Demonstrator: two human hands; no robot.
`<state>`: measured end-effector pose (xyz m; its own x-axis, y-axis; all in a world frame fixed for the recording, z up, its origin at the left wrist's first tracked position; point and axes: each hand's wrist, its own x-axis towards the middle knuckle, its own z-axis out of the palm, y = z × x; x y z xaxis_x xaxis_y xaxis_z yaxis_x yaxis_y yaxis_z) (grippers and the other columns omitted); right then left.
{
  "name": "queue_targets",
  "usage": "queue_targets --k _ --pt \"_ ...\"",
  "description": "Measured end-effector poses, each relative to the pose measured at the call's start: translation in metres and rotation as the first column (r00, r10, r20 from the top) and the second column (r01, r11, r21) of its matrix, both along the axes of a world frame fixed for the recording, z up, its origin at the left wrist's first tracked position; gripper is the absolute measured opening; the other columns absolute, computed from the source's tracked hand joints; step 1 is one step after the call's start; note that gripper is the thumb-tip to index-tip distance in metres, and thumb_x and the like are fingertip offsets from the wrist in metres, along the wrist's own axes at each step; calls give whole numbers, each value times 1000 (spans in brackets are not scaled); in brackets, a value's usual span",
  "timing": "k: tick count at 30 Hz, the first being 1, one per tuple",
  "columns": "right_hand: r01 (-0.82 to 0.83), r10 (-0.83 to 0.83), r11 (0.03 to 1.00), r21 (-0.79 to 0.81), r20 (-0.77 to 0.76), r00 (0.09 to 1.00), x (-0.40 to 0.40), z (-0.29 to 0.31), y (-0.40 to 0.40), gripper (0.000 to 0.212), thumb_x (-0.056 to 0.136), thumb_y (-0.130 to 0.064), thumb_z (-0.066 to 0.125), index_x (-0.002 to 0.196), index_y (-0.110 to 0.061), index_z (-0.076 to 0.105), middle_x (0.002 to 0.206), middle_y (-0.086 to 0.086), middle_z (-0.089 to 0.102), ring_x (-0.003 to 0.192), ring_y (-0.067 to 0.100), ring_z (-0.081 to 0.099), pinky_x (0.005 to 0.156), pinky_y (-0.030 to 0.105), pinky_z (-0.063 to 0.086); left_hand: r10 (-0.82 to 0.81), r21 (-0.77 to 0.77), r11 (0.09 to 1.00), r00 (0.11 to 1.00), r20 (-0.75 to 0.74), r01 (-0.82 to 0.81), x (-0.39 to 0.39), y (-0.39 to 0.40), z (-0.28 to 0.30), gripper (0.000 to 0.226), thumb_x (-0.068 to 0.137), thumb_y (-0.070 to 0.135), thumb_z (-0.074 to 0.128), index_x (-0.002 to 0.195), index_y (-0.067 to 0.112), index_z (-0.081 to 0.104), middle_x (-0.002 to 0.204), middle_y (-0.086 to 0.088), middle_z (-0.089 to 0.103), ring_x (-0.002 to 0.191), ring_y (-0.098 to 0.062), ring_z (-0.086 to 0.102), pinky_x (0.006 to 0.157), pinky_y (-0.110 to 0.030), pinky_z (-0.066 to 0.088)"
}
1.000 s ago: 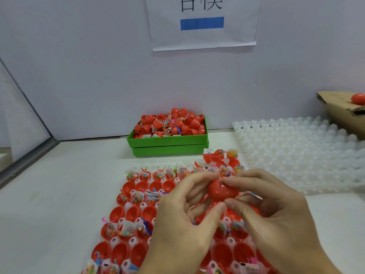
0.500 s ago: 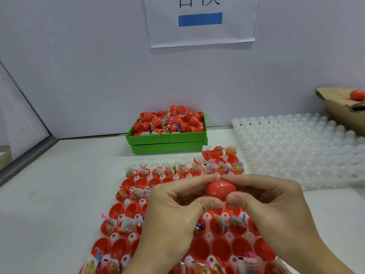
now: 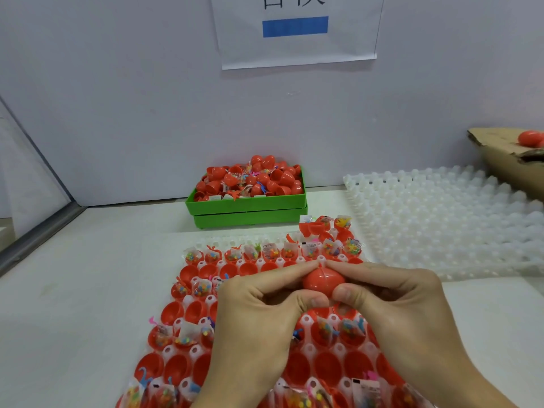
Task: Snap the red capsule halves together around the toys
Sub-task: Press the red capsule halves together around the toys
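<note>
A red capsule (image 3: 322, 279) hangs above the tray, its two halves pressed together with a seam showing down the middle. My left hand (image 3: 259, 313) pinches its left half between thumb and fingers, and my right hand (image 3: 394, 304) pinches its right half the same way. Below lies a white cell tray (image 3: 192, 353) filled with open red halves (image 3: 194, 309), some holding small bagged toys (image 3: 203, 287). My hands hide the tray's middle.
A green bin (image 3: 247, 206) heaped with red halves and toys stands at the back by the wall. An empty white cell tray (image 3: 441, 228) lies at the right. A cardboard box (image 3: 506, 160) with a closed red capsule (image 3: 530, 138) sits at the far right.
Both hands brought the two halves together; the gap with a toy showing a second ago is now a thin seam. The hands rose slightly over the tray.
</note>
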<state>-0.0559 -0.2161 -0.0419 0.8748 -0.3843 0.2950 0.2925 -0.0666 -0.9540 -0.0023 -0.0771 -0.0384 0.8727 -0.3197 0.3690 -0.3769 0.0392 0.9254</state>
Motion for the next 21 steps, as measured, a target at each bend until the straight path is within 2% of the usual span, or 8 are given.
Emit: queue_targets --k 3,5,8,10,12,14,17,21 --pt "-19 19 999 -37 -7 1000 0 -3 -2 48 71 11 74 83 -35 79 83 -7 78 80 7 74 69 11 55 23 32 999 998 59 -25 -1 0 0 38 56 19 80 83 46 76 83 23 74 84 8 70 72 -6 52" --pt "-28 27 997 -68 -2 1000 -1 -4 -1 34 77 -3 73 91 -34 79 87 -12 78 88 2 73 75 9 53 75 93 992 985 154 -90 0 1 -3 45 60 11 85 86 46 76 85 27 73 87 9 69 76 -7 52" --pt "-120 120 993 -8 -23 993 -2 -6 5 35 68 -27 73 103 -28 76 95 -13 77 94 2 72 79 9 52 139 184 950 868 477 -253 5 0 -11 34 66 13 84 98 23 78 97 24 71 95 9 66 86 -7 49" --pt "-111 112 994 22 -43 993 0 -9 8 33 68 -20 80 98 -32 75 93 -12 77 92 4 73 79 11 53 137 208 913 743 655 -351 5 -3 -18 27 69 15 77 96 9 79 97 11 72 94 1 65 88 -7 47" --pt "-78 80 997 30 -87 993 3 -13 9 38 72 -1 81 91 -34 76 88 -10 78 88 6 74 75 12 54 120 225 892 687 716 -391 3 -8 -23 29 64 9 78 93 5 79 93 1 75 88 -4 64 86 -9 48" --pt "-67 71 997 35 -119 990 4 -14 5 41 74 5 77 86 -34 79 86 -8 78 87 9 74 73 17 57 88 257 909 754 651 -328 3 -7 -19 37 58 14 81 95 12 80 94 6 75 88 -1 65 83 -7 48" --pt "-117 119 992 39 -56 991 3 -8 0 36 75 -4 76 87 -38 80 88 -7 78 88 7 74 72 13 54 -35 161 987 975 220 -1 4 -1 -6 50 50 38 88 99 34 79 104 16 70 102 -1 66 88 -15 51" --pt "-218 218 969 117 8 976 3 -6 -2 36 65 -24 73 101 -22 79 97 0 78 96 13 74 78 15 54 -276 -148 956 944 -179 252 8 1 -3 75 47 46 94 116 32 71 123 3 69 115 -11 65 89 -23 55"
